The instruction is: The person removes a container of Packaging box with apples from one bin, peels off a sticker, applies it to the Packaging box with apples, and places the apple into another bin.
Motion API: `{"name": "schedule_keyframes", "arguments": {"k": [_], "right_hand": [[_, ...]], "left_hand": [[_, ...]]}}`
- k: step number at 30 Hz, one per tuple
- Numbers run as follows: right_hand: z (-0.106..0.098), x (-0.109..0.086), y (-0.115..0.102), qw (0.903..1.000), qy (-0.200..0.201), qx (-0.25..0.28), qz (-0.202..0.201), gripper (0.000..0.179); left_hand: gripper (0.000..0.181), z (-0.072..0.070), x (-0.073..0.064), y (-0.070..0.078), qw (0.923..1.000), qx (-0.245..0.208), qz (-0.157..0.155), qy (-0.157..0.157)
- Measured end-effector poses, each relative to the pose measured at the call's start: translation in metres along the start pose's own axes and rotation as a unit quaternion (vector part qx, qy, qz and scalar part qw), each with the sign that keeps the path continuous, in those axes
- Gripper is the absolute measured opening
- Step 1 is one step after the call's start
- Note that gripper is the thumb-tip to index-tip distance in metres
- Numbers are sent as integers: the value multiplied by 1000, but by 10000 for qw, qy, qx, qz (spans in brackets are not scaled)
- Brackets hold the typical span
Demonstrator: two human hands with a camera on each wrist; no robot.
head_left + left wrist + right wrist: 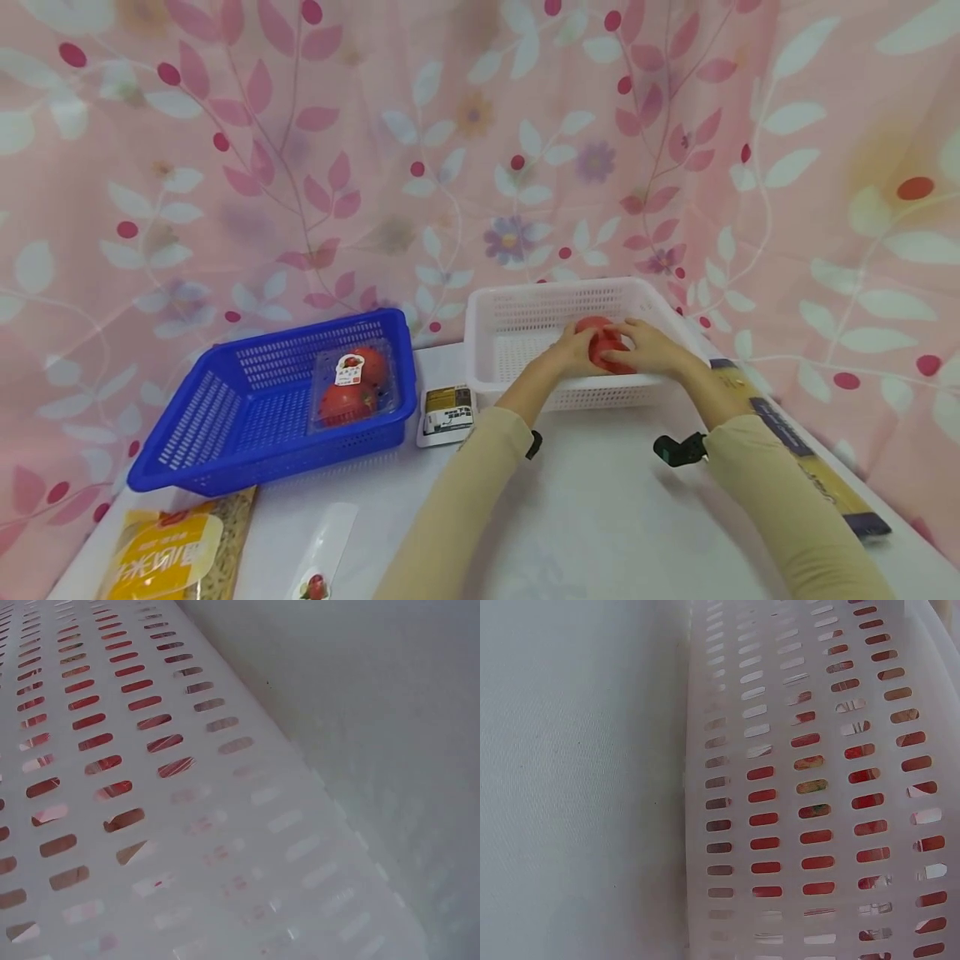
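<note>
Across the upper half of the head frame hangs a pink curtain [465,108] printed with leaves and berries; below it spreads the white worktop [592,517]. At centre left sits a blue slotted basket [262,460], and right of centre a white slotted basket [555,398]. A long dark-and-gold package [786,427] lies slantwise at the right, partly behind a sleeve. At the lower left is a yellow bag [161,554] of pale dry food, its window showing the contents. Inside the blue basket, on its right side, a clear tomato pack [348,396] bears a white label. Both the left hand [572,354] and the right hand [651,350] reach into the white basket, fingers curled round the red tomatoes [609,343] near its front wall. Between the baskets lies a small black, white and gold packet [447,407]; a pale label strip [330,537] rests at bottom centre-left.

The tomatoes are smooth, rounded and bright red from above. The right wrist view adds a yellow-green patch among the red, seen through the slots, and whitish glints; the left wrist view gives only red and tan glimpses. Neither wrist view shows the grip clearly.
</note>
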State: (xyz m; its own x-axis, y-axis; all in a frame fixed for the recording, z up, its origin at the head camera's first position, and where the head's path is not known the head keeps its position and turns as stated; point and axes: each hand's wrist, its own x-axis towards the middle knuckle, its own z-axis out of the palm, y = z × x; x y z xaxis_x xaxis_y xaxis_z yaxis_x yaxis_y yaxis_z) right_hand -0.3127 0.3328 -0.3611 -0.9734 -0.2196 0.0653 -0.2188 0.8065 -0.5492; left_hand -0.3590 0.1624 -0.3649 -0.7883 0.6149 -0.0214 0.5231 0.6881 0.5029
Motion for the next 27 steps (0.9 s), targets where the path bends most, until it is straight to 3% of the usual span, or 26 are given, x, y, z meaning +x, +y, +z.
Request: {"name": "schedule_keyframes", "arguments": {"k": [7, 15, 19, 27], "right_hand": [[-1, 5, -6, 9993, 284, -191, -160, 63], [-5, 6, -20, 9979, 482, -320, -294, 64], [-6, 7, -28, 9960, 745, -284, -407, 65], [-11, 4, -53, 9921, 1068, -330, -577, 61]], "left_hand": [[82, -7, -8, -2, 9988, 33, 292, 400], [75, -25, -18, 2, 9967, 118, 516, 621], [69, -34, -23, 1, 9923, 308, 717, 964], [66, -47, -45, 1, 9859, 211, 769, 1469]]}}
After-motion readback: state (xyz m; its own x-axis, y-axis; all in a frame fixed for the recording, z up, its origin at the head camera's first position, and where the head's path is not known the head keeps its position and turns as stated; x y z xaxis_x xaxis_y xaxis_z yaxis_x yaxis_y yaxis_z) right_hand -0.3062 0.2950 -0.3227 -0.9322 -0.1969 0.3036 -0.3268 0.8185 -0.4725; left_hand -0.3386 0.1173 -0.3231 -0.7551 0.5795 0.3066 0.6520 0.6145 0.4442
